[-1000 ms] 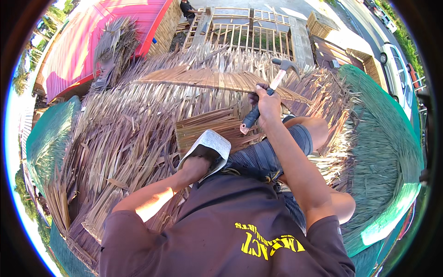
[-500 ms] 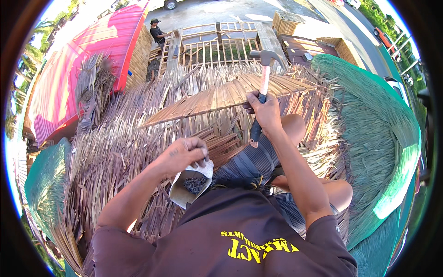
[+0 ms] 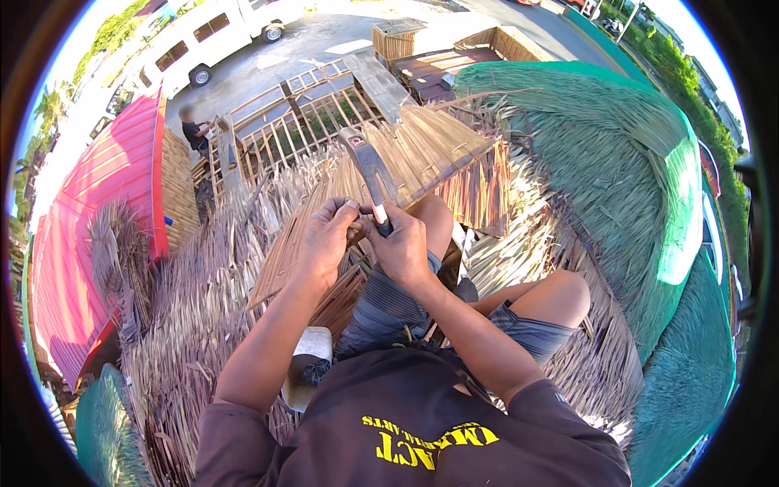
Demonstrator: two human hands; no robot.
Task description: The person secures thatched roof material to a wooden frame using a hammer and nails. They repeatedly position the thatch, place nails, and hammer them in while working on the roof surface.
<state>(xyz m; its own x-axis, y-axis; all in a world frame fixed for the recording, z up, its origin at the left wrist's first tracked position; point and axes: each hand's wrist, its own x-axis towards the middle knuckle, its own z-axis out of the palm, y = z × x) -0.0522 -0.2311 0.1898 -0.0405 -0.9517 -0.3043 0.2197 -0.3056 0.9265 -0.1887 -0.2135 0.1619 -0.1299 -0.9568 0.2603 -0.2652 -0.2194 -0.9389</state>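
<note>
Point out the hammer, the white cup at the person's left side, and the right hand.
hammer [image 3: 369, 166]: head view, on the shaft just below the metal head.
white cup [image 3: 311, 345]: head view, on its outer wall.
right hand [image 3: 403, 247]: head view, on the back of the hand gripping the hammer's handle.

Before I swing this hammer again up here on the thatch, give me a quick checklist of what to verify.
1. Grip on the hammer: right hand wraps the handle near its lower end. Ok.
2. Left hand out of the strike path: its fingertips touch the right hand at the handle. Not ok.
3. Nail in place: whatever the fingers pinch is too small to make out. Cannot tell.
4. Small white container by your left hip: lying on the thatch, unheld. Cannot tell if it will stay.
5. Person below by the wooden frame: standing under the roof edge. Not ok.
</note>
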